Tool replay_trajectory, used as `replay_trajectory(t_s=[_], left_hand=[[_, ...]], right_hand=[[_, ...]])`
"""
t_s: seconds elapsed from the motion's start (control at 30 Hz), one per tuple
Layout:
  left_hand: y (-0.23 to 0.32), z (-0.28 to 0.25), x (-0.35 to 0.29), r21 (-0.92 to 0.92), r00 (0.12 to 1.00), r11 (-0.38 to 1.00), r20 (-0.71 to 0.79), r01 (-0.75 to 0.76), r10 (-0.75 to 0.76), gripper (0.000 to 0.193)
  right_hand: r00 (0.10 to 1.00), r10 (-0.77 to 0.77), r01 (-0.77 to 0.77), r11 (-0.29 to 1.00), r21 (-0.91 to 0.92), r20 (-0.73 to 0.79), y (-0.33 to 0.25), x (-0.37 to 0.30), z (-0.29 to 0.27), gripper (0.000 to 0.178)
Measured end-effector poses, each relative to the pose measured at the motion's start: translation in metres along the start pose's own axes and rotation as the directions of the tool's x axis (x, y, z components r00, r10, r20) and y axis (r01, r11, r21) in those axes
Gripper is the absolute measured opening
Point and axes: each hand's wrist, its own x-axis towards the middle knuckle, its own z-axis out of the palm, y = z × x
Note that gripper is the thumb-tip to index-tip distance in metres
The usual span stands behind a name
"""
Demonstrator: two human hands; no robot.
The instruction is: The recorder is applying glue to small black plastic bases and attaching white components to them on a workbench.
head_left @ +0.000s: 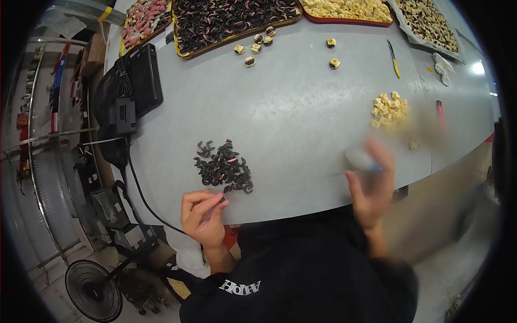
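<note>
My left hand is closed at the near edge of the table, its thumb and fingertips pinching a small black piece. Just beyond it lies a loose pile of black curved pieces, a few marked with pink. My right hand is smeared by motion over the right side of the table; whether its fingers hold anything cannot be made out. Beside its thumb is a blurred whitish rounded thing, with a bluish smear next to it. Farther off sits a pile of pale yellow hollow cubes.
Along the far edge stand a tray of black pieces, a red-rimmed tray of yellow pieces and others. Several assembled pieces lie in front. A yellow-handled knife and a white cloth are at right, a black device at left.
</note>
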Motion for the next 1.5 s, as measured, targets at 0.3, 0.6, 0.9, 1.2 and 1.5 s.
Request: replay_trajectory(t_s=[0.3,0.6,0.9,1.2,1.5], left_hand=[[0.036,0.047,0.010,-0.704,0.934,0.617,0.223,0.353,-0.280,0.017],[0.038,0.073,0.014,-0.520,0.943,0.826,0.329,0.217,-0.041,0.020],[0.045,0.077,0.013,-0.626,0.849,0.573,0.392,0.529,-0.355,0.014],[0.042,0.079,0.013,-0.613,0.917,0.692,0.344,0.382,-0.202,0.016],[0.050,0.084,0.010,-0.527,0.910,0.747,0.314,0.405,-0.271,0.018]], right_hand=[[0.988,0.121,-0.149,0.921,0.361,0.100,0.000,0.003,0.000,0.036],[0.977,0.138,-0.208,0.779,0.591,0.163,-0.003,0.007,0.008,0.036],[0.971,0.105,-0.224,0.712,0.665,0.216,-0.002,0.009,0.010,0.037],[0.970,0.091,-0.224,0.699,0.679,0.227,-0.001,0.011,0.012,0.036],[0.950,0.222,-0.311,0.677,0.668,0.217,-0.005,0.013,0.014,0.044]])
